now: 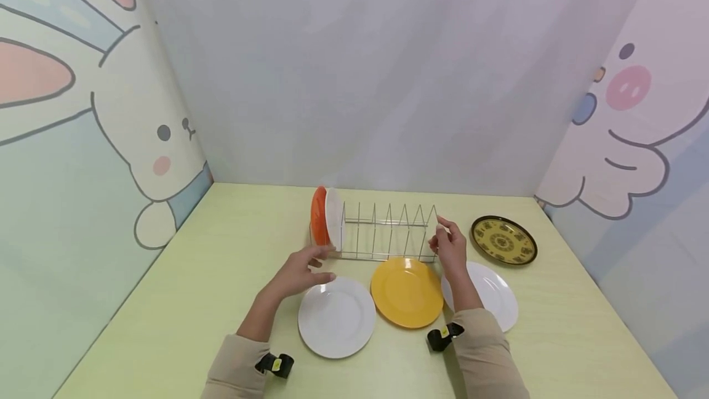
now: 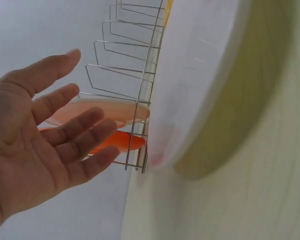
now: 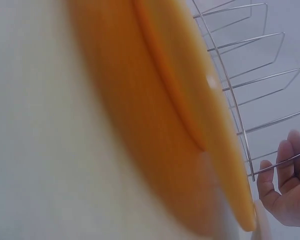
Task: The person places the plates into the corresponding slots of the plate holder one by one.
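A wire dish rack (image 1: 382, 257) stands on the table, with an orange plate (image 1: 318, 217) and a white plate (image 1: 333, 217) upright in its left end. My left hand (image 1: 299, 271), its fingers spread and holding nothing, is beside the rack's left front corner; the left wrist view shows the palm (image 2: 35, 145) and loosely bent fingers. At the opposite end, my right hand (image 1: 450, 250) grips the end wire of the rack. In the right wrist view this wire crosses in front of the right hand's fingers (image 3: 285, 170); its thumb is hidden there.
In front of the rack lie a white plate (image 1: 336, 318), a yellow plate (image 1: 407, 293) and another white plate (image 1: 493, 294), partly under my right forearm. A patterned dark-rimmed plate (image 1: 504, 240) lies at the right. A grey backdrop (image 1: 354, 79) rises behind the table.
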